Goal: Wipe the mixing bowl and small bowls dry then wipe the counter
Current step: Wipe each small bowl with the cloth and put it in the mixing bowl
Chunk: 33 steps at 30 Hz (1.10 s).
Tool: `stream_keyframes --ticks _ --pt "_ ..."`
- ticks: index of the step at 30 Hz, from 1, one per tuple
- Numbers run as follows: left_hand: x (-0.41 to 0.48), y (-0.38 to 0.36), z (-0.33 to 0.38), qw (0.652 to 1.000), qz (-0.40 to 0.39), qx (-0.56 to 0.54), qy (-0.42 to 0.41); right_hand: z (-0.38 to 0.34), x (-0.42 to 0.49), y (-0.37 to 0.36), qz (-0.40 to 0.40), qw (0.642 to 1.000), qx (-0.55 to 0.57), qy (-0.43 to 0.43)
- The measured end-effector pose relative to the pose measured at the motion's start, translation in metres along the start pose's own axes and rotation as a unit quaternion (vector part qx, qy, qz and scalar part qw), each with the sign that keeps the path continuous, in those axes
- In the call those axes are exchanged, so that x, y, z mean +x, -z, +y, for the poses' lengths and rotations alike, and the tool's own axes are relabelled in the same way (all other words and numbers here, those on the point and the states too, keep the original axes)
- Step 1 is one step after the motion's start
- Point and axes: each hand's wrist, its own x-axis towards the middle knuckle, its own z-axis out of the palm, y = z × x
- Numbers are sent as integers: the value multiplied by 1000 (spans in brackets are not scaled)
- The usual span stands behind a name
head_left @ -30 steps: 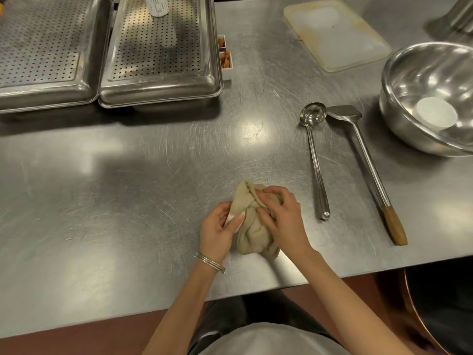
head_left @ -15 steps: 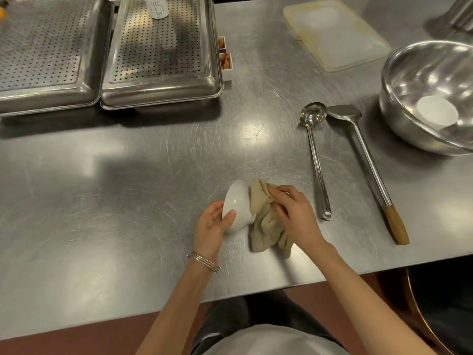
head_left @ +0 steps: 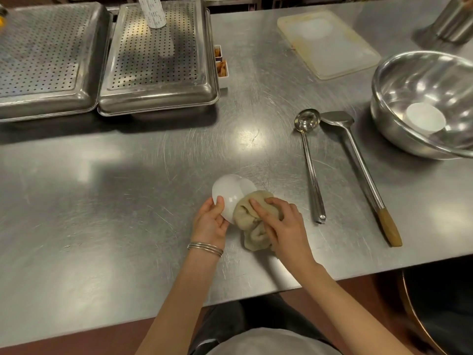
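A small white bowl [head_left: 230, 192] is tipped on its side above the steel counter [head_left: 128, 201], its underside facing up and left. My left hand [head_left: 210, 221] grips its near rim. My right hand [head_left: 280, 225] presses a bunched beige cloth [head_left: 252, 221] against the bowl's right side. At the far right stands a large steel mixing bowl [head_left: 399, 80] with a second small white bowl [head_left: 425, 120] inside it.
A ladle [head_left: 311, 165] and a wooden-handled steel spatula [head_left: 358, 170] lie side by side right of my hands. Two perforated steel trays [head_left: 158, 60] sit at the back left, a white cutting board [head_left: 327, 42] at the back. The counter's front edge runs just below my wrists.
A second ago the cloth wrapped the bowl fully. Since then the bowl has come out to the left and turned, and the cloth has shifted to its right side.
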Motion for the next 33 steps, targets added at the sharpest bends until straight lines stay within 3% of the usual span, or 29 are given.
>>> stream_keyframes --ticks 4,6,9,14,19,23,26,29,33 --pt "2 0 2 999 -28 19 -11 12 -1 3 -18 1000 -10 18" --pt "5 5 6 996 -31 75 -43 23 3 11 4 999 32 -17" --pt "2 10 6 984 -67 145 -75 22 16 23 37 999 24 9" --pt "2 15 6 981 -101 140 -85 20 15 12 -25 998 -13 57" --pt "1 27 13 929 -163 300 -145 29 27 25 6 996 82 23" --pt "1 31 13 941 -198 244 -130 25 40 19 -18 992 126 -6" --pt "3 35 15 953 -183 202 -136 43 24 5 -110 993 49 -19" --pt "2 31 18 926 -198 268 -177 51 20 9 -158 985 24 -70" --pt "0 32 21 851 -230 398 -254 33 34 39 -56 984 123 -119"
